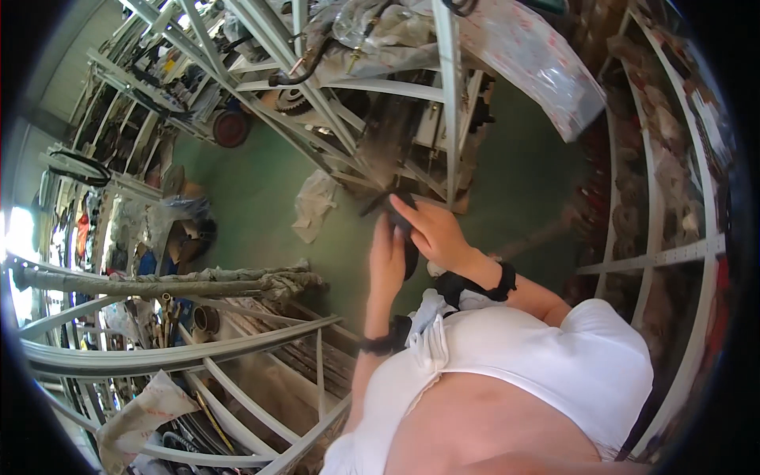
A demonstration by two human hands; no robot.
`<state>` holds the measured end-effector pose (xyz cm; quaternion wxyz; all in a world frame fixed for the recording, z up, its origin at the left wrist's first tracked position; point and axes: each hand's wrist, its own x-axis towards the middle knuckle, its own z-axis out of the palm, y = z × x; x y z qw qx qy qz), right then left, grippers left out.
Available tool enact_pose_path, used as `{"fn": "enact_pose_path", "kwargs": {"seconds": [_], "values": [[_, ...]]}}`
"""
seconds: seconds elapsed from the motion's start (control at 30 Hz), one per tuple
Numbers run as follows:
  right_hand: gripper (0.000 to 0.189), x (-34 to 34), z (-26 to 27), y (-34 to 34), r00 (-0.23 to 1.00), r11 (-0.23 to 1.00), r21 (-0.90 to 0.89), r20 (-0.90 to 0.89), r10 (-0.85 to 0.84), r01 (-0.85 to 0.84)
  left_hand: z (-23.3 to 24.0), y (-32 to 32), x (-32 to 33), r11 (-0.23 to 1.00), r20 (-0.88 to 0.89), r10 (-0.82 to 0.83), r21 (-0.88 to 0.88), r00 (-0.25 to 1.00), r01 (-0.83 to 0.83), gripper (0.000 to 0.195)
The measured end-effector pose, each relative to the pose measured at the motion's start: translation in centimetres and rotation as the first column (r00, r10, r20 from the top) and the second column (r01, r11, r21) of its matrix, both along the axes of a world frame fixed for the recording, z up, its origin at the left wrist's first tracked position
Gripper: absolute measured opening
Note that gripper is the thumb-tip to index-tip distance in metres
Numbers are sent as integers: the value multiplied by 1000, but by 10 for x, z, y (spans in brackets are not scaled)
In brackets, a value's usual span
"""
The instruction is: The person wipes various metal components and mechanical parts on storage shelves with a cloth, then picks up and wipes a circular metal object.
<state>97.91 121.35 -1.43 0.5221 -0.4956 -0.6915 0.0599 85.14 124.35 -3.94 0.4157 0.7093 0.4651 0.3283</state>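
Observation:
Both hands meet in front of my body, over the green floor (267, 208). Between them is a dark, flat, flexible-looking object (411, 255), whose exact kind I cannot tell. My left hand (389, 255) holds it from the left side with fingers pointing away from me. My right hand (433, 228) grips its upper part, the index finger stretched along it. Part of the object hangs below the fingers, and a dark end sticks out to the left beyond the fingertips. A dark band sits around each wrist.
A metal rack (451, 119) with plastic-wrapped parts stands just beyond my hands. Metal shelving (683, 252) runs along the right. At lower left, a rack (178, 356) carries a long wrapped bundle (196, 282). A crumpled plastic bag (314, 205) lies on the floor.

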Motion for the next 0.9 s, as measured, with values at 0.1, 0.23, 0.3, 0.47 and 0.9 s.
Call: {"fn": "enact_pose_path", "kwargs": {"seconds": [0.1, 0.23, 0.3, 0.47, 0.9], "values": [[64, 5, 0, 18, 978, 994, -39, -177, -108, 102, 6, 24, 13, 988, 114, -132, -69, 985, 141, 32], [57, 8, 2, 45, 968, 987, -122, -219, -126, 101, -4, 48, 19, 972, 177, -65, -212, 982, 102, 19], [54, 8, -4, 61, 991, 984, -165, -110, -80, 61, -19, 56, 14, 980, 176, -24, -188, 984, 58, 18], [48, -1, -7, 92, 994, 964, -263, -93, -58, 32, -38, 80, 3, 974, 317, 91, -225, 944, -18, 20], [46, -77, -25, 198, 993, 865, -489, 85, -79, 111, -34, 198, -93, 967, 308, -26, -233, 951, 102, 26]]}}
